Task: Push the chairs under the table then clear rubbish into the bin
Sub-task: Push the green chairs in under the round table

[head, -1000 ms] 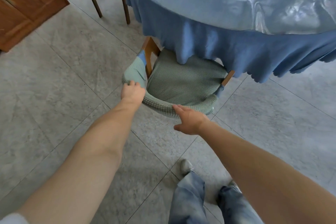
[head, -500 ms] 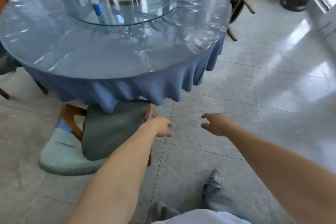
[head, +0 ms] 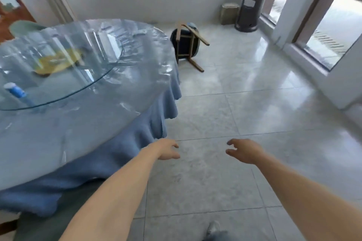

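Both hands are now off the green chair point(head: 58, 219) that they were pushing a second ago, and the view is swinging up from that seat towards the far side of the room. Nearest the camera, the left hand point(head: 166, 149) is hanging in the air just off the table point(head: 64, 123) edge, fingers loosely curled and holding nothing; the right hand point(head: 245, 150) is floating level with it, farther from the table, equally relaxed and empty. Only a dark-green strip of the chair is showing below the blue cloth at the table's near edge, so it is looking tucked in and that step is probably finished.

On the table, a blue-and-white bottle point(head: 16, 91) is lying near the left edge of the glass turntable, and a yellow item point(head: 56, 61), too blurred to identify, is sitting nearer its middle; both may be rubbish waiting for the second stage. Beyond the table's far right edge, a tipped chair point(head: 186, 45) is lying on its side on the tiles, legs pointing outward, well apart from both hands. It is likely the next job: it will need righting before it can be pushed under. Farther still, near the window wall, a dark cylinder point(head: 250, 6) is standing upright; whether it is the bin is unclear.
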Tool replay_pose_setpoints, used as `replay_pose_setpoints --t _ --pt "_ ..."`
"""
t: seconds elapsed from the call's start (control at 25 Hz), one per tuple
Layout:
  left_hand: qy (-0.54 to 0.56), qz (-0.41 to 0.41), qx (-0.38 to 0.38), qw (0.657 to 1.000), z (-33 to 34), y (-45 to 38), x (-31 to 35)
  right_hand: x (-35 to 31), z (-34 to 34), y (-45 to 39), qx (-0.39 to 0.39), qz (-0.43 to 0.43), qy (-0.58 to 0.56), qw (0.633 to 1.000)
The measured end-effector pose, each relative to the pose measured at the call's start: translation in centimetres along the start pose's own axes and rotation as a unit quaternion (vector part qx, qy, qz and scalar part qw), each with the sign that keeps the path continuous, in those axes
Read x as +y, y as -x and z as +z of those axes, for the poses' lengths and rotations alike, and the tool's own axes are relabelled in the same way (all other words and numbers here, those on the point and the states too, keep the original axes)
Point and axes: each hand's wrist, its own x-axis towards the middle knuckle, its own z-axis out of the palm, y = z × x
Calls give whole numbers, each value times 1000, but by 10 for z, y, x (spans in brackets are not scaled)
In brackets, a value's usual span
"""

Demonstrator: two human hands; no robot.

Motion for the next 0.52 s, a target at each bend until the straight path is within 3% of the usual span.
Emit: replay_pose_setpoints --t 0.2,0.52 --pt "-10 10 1 1000 -64 -73 63 74 -53 -58 -3 35 -22 999" --pt "-21 20 -8 1000 -182 -230 102 115 -144 -202 7 36 -34 999"
